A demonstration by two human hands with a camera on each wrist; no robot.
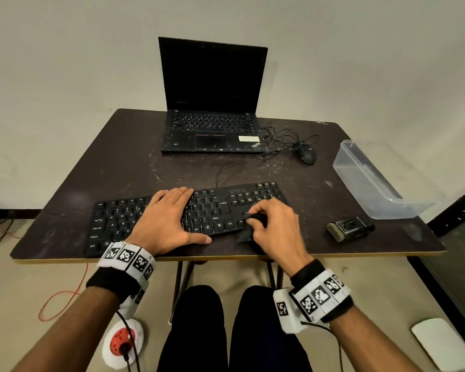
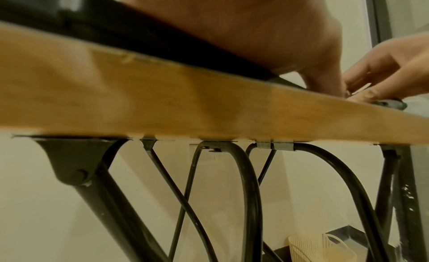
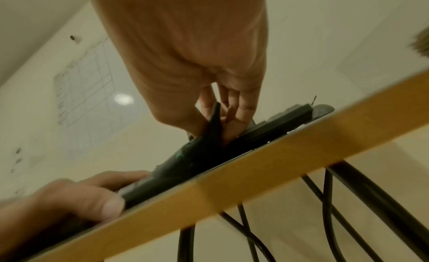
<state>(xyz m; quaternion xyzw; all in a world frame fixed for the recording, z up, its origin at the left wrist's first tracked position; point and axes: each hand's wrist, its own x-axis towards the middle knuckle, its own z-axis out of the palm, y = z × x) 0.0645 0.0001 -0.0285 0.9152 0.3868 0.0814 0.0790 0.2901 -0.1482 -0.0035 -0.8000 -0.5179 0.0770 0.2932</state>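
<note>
From above, the left hand lies flat, fingers straight, on the middle of the keyboard, which sits on the worktop. The right hand pinches a dark cloth at the keyboard's right end. The left wrist view shows that palm pressed down. The right wrist view shows fingers curled round the cloth.

Dark cloth in right hand, over keyboard

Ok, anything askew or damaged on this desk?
The keyboard lies askew on the table, its left corner at the front rim. White scuffs mark the top, and the mouse cable sits tangled beside the laptop.
</note>
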